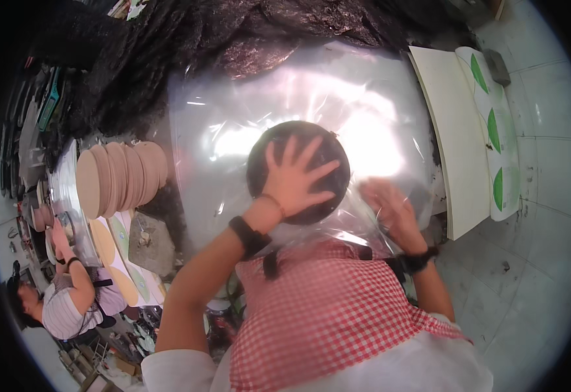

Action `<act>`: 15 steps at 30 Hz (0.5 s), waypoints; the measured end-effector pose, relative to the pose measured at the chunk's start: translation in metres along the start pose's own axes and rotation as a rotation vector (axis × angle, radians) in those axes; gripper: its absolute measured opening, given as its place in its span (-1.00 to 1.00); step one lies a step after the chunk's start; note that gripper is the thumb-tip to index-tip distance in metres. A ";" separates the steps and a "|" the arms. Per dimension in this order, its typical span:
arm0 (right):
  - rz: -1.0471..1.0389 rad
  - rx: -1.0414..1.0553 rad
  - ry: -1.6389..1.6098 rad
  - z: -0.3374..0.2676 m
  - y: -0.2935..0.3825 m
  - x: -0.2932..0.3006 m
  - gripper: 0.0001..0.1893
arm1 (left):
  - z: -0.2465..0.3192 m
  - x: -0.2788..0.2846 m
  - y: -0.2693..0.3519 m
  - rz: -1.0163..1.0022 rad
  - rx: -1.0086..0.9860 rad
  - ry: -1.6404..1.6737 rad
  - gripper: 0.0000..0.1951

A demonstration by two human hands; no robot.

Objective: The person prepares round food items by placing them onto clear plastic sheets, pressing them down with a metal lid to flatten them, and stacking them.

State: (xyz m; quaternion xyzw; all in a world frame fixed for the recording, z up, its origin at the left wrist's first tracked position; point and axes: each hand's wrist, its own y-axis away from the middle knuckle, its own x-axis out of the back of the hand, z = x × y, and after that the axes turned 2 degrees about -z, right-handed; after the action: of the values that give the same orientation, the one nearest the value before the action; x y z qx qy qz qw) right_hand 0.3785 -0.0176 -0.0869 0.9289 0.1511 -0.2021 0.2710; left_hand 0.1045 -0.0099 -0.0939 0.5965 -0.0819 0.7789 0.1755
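Note:
A dark round disc (pixel 297 208) lies on a clear plastic sheet (pixel 207 196) in front of me. My left hand (pixel 297 179) rests flat on the disc with its fingers spread, a dark band on the wrist. To the right of the disc, my right hand (pixel 388 210) is near the sheet's right front part; its fingers are blurred and seem extended. Whether the right hand touches or lies partly under the plastic, I cannot tell. Bright glare covers the sheet on both sides of the disc.
Crumpled dark plastic (pixel 168 54) lies along the far side. A row of pale brown round discs (pixel 119 179) and a grey block (pixel 151 243) are at the left. Another person (pixel 70 299) works farther left. Cream sheets (pixel 454 142) and a green-printed white package (pixel 496 137) lie at the right.

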 end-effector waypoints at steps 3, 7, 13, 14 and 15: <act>-0.058 0.141 0.070 -0.019 -0.080 -0.056 -0.61 | -0.001 -0.001 -0.011 0.012 -0.039 -0.028 -0.33; -0.140 0.321 0.265 -0.072 -0.095 -0.096 -0.72 | -0.006 0.015 -0.018 -0.098 0.064 -0.055 -0.33; -0.037 0.547 1.003 -0.026 -0.031 -0.006 -0.15 | -0.011 -0.002 -0.016 -0.062 -0.031 -0.057 -0.37; -0.095 0.576 1.172 -0.004 -0.031 -0.001 -0.11 | -0.011 -0.004 -0.014 -0.047 -0.042 -0.032 -0.36; -0.086 0.573 1.177 -0.017 -0.033 -0.016 -0.11 | -0.012 0.000 -0.018 -0.046 -0.051 -0.027 -0.36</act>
State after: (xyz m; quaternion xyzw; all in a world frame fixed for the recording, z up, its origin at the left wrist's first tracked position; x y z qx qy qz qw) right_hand 0.3566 0.0160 -0.0809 0.9128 0.2513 0.2972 -0.1236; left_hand 0.1007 0.0110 -0.0984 0.6041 -0.0903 0.7642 0.2073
